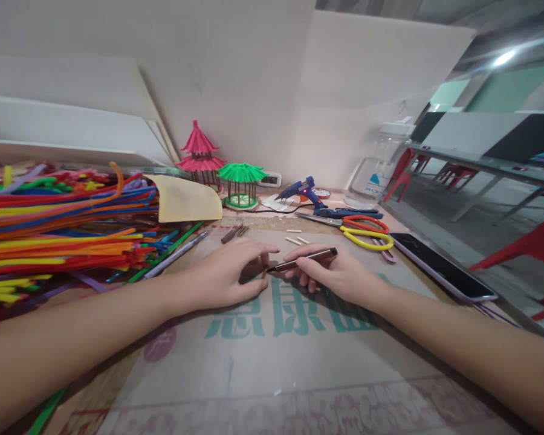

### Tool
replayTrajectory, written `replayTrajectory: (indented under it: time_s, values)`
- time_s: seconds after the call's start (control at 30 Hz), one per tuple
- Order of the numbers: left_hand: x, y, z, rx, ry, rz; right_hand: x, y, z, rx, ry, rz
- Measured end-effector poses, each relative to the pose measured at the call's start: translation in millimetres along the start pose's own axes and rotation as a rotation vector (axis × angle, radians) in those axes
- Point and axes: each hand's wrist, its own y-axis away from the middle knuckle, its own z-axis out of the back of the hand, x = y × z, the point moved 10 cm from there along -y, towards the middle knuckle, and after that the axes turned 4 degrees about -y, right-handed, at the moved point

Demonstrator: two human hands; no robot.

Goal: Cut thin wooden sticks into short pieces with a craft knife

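Observation:
My right hand (340,272) grips a brown marker pen (315,256), its tip pointing left toward my other hand. My left hand (236,272) rests on the printed sheet (254,368), thumb and fingers curled around a tiny thin stick (265,274), mostly hidden. The pen tip meets or nearly meets this stick. Just beyond my hands lie several short pale sticks (294,240). A dark brown pen cap (229,235) lies past my left hand, beside a few short brown sticks (242,231).
Bundles of colourful pipe cleaners (63,241) fill the left side. At the back stand a pink pagoda model (199,154), a green-roofed pavilion (242,175), a blue glue gun (299,188) and a clear bottle (376,169). Scissors (367,235) and a phone (442,266) lie right.

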Motion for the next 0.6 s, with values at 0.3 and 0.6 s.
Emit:
replayTrajectory:
  time_s: [0.3,0.6]
  values:
    - [5.6,0.3,-2.7,0.012,0.010,0.024,1.3,0.0,-2.1,0.021,-0.012,0.010]
    - [4.6,-0.7,-2.6,0.015,0.007,0.024,1.9,-0.1,-1.7,0.015,-0.015,0.011]
